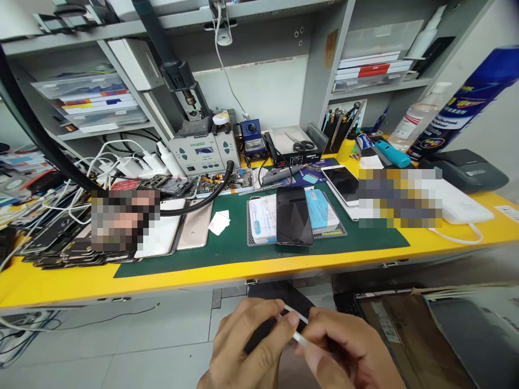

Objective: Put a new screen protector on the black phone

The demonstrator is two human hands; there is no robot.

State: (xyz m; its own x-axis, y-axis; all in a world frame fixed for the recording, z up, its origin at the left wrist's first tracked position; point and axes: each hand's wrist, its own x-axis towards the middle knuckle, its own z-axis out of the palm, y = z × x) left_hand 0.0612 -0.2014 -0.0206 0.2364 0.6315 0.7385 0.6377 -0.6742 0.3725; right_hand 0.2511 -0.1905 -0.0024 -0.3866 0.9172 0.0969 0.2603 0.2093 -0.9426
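Observation:
My left hand and my right hand meet at the bottom middle, below the front edge of the workbench. Between them is a thin white-edged piece, pinched by the fingers of both hands. Much of it is covered by the fingers, so its kind cannot be told. Straight ahead on the bench, a black phone lies face up on a stack of cards and papers, apart from both hands.
A green mat covers part of the yellow bench. Several phones and cables crowd the left. A hot-air station stands behind. A white tablet and spray can are right. A cardboard box sits lower right.

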